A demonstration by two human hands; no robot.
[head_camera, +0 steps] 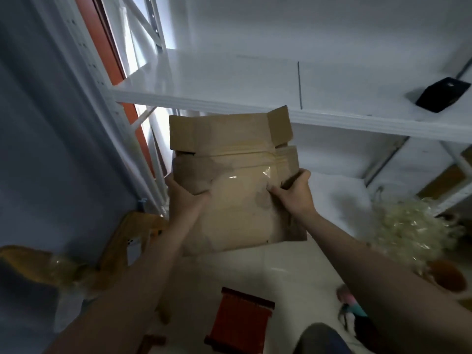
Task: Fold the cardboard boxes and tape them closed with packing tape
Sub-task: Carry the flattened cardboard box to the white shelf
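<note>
One cardboard box (237, 208), two hands (185, 198) (296, 194), one black object (443, 98)

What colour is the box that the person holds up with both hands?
The box is plain brown, with glossy clear tape across it; head view.

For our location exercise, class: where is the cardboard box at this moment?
Head view, mid-frame: the cardboard box is held up between the left hand and the right hand, in front of the white shelf's front edge.
</note>
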